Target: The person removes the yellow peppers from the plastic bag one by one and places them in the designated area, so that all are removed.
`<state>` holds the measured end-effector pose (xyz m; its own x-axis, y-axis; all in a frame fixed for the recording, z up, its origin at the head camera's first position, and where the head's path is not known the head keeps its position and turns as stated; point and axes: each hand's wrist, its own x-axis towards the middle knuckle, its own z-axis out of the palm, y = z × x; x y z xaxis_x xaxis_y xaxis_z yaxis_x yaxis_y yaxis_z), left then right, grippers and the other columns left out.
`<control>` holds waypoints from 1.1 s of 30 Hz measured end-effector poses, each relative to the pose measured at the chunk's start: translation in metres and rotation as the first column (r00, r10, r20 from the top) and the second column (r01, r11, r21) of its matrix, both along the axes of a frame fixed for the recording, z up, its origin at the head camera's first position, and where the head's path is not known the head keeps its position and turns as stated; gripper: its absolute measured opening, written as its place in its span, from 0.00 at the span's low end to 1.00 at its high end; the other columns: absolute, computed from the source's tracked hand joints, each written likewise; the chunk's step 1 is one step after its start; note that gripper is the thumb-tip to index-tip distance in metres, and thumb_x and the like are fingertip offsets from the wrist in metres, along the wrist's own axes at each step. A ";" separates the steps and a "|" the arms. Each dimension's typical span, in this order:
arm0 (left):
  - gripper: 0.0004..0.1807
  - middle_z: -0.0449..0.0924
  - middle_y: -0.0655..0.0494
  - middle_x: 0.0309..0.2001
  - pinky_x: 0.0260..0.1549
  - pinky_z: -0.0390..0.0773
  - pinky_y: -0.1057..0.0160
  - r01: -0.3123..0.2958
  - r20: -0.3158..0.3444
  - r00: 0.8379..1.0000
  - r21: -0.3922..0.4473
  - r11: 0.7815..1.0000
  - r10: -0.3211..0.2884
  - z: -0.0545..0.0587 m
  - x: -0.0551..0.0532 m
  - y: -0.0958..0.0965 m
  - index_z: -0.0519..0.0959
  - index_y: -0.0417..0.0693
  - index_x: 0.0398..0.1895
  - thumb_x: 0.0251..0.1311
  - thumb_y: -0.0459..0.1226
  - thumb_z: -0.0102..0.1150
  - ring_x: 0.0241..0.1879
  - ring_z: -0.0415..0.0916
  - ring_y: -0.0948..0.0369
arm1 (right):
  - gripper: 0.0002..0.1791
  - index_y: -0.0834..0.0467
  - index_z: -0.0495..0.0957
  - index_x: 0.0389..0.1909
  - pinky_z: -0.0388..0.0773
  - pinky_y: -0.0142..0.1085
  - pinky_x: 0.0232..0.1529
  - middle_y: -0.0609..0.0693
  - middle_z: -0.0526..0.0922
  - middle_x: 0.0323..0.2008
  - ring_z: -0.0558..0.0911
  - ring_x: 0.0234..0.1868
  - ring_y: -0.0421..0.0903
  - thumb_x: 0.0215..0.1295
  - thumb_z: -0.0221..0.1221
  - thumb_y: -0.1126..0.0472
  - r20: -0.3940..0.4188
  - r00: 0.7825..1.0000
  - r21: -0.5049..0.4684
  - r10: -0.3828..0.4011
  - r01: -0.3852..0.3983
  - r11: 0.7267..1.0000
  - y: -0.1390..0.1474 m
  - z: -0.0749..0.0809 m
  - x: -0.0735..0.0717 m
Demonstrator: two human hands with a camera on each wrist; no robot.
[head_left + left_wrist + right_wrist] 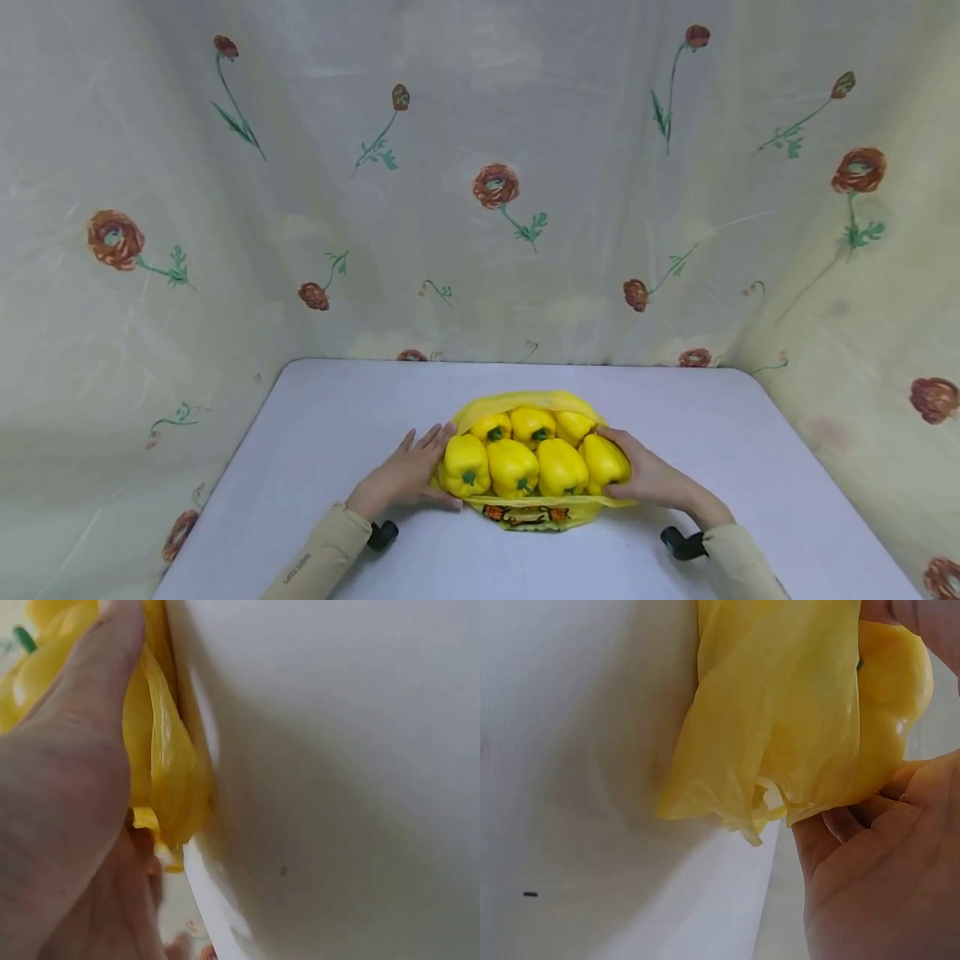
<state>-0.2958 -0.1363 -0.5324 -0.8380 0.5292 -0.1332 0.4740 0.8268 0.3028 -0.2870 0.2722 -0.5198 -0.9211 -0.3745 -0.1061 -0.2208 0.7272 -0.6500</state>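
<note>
Several yellow bell peppers (513,468) with green stems lie in two rows in the mouth of a yellow plastic bag (581,510). The bag lies on the white table, with a dark and orange print on its front. My left hand (408,475) rests against the bag's left side, fingers extended and thumb at the front edge. At the other end, my right hand (652,473) spans the rightmost bell pepper (604,463), thumb in front and fingers behind. In the right wrist view the fingers (855,821) reach behind the bag's edge and the pepper. The bag's underside is hidden.
The white table (345,400) has rounded far corners and meets a pale curtain (585,250) printed with red flowers behind and at both sides. Black wrist devices (682,543) sit under the beige sleeves (322,554).
</note>
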 end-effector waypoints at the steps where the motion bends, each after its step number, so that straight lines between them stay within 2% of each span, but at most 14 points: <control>1: 0.65 0.39 0.53 0.78 0.74 0.38 0.40 0.014 -0.002 1.000 0.023 1.000 -0.014 0.000 -0.001 0.000 0.39 0.47 0.78 0.45 0.69 0.60 0.77 0.40 0.53 | 0.53 0.58 0.52 0.73 0.67 0.60 0.62 0.64 0.59 0.69 0.67 0.63 0.58 0.49 0.70 0.51 0.000 1.000 0.001 0.001 -0.001 1.000 0.001 0.000 0.000; 3: 0.65 0.38 0.54 0.79 0.74 0.39 0.41 0.042 -0.006 0.999 0.066 0.997 -0.041 0.001 -0.007 0.001 0.38 0.49 0.78 0.46 0.66 0.62 0.77 0.39 0.54 | 0.53 0.57 0.52 0.73 0.66 0.61 0.62 0.64 0.58 0.70 0.66 0.64 0.59 0.49 0.70 0.51 0.013 1.000 -0.004 0.001 -0.001 1.000 0.002 0.000 0.000; 6: 0.64 0.41 0.56 0.78 0.74 0.42 0.41 0.078 0.015 0.997 0.115 0.990 -0.080 -0.002 -0.017 0.003 0.38 0.52 0.78 0.47 0.65 0.63 0.77 0.43 0.55 | 0.54 0.56 0.50 0.74 0.65 0.62 0.62 0.64 0.57 0.70 0.65 0.65 0.60 0.49 0.71 0.50 0.031 1.000 -0.013 0.001 -0.001 1.000 0.003 0.000 0.001; 9: 0.63 0.41 0.58 0.78 0.73 0.42 0.40 0.089 0.068 0.993 0.097 0.991 -0.096 -0.005 -0.026 0.009 0.37 0.56 0.78 0.47 0.68 0.61 0.77 0.44 0.56 | 0.55 0.56 0.50 0.74 0.64 0.62 0.63 0.63 0.57 0.70 0.65 0.65 0.59 0.49 0.71 0.50 0.043 0.999 -0.017 -0.005 0.006 1.000 0.003 0.000 0.001; 12: 0.62 0.40 0.59 0.79 0.73 0.40 0.40 0.073 0.099 0.992 0.058 0.996 -0.078 -0.006 -0.030 0.014 0.38 0.55 0.78 0.48 0.69 0.58 0.77 0.42 0.57 | 0.56 0.56 0.49 0.74 0.65 0.62 0.63 0.63 0.58 0.70 0.65 0.65 0.59 0.48 0.71 0.50 0.040 0.999 -0.012 -0.011 0.011 1.000 0.004 0.000 0.001; 16: 0.59 0.45 0.58 0.78 0.74 0.39 0.42 0.046 0.123 0.991 0.065 0.997 -0.054 -0.005 -0.029 0.013 0.45 0.55 0.78 0.48 0.68 0.60 0.77 0.42 0.57 | 0.56 0.56 0.50 0.74 0.65 0.62 0.63 0.63 0.59 0.70 0.65 0.65 0.59 0.48 0.71 0.49 0.029 1.000 -0.014 -0.012 0.012 1.000 0.004 0.000 0.001; 20: 0.52 0.51 0.55 0.76 0.74 0.43 0.43 0.045 0.131 0.990 0.079 0.996 -0.055 -0.002 -0.023 -0.002 0.52 0.54 0.76 0.53 0.63 0.61 0.76 0.45 0.55 | 0.55 0.56 0.51 0.74 0.64 0.63 0.64 0.63 0.60 0.68 0.66 0.65 0.60 0.48 0.72 0.49 -0.002 1.000 -0.030 0.005 -0.006 1.000 0.005 -0.002 0.002; 26: 0.41 0.48 0.54 0.77 0.74 0.47 0.48 0.047 0.126 0.990 0.092 0.995 -0.058 0.000 -0.018 -0.023 0.52 0.51 0.76 0.66 0.58 0.47 0.76 0.45 0.55 | 0.55 0.55 0.52 0.73 0.63 0.64 0.63 0.63 0.61 0.68 0.66 0.66 0.62 0.48 0.72 0.49 -0.037 0.999 -0.025 0.000 -0.001 1.000 0.007 -0.004 0.003; 29: 0.38 0.49 0.53 0.77 0.74 0.51 0.49 0.032 0.091 0.995 0.084 0.996 -0.039 -0.001 -0.018 -0.024 0.51 0.50 0.77 0.69 0.55 0.43 0.76 0.47 0.54 | 0.55 0.55 0.52 0.73 0.64 0.64 0.63 0.62 0.61 0.68 0.66 0.65 0.60 0.48 0.72 0.49 -0.027 1.000 -0.017 -0.006 0.006 1.000 0.006 -0.003 0.002; 33: 0.36 0.53 0.50 0.76 0.71 0.57 0.48 0.002 0.018 1.000 0.029 1.000 -0.002 -0.005 -0.017 -0.024 0.52 0.48 0.76 0.70 0.51 0.47 0.74 0.53 0.53 | 0.55 0.57 0.52 0.73 0.63 0.64 0.64 0.63 0.61 0.68 0.66 0.65 0.61 0.48 0.72 0.50 -0.012 1.000 -0.039 0.012 -0.012 0.999 0.004 -0.004 0.000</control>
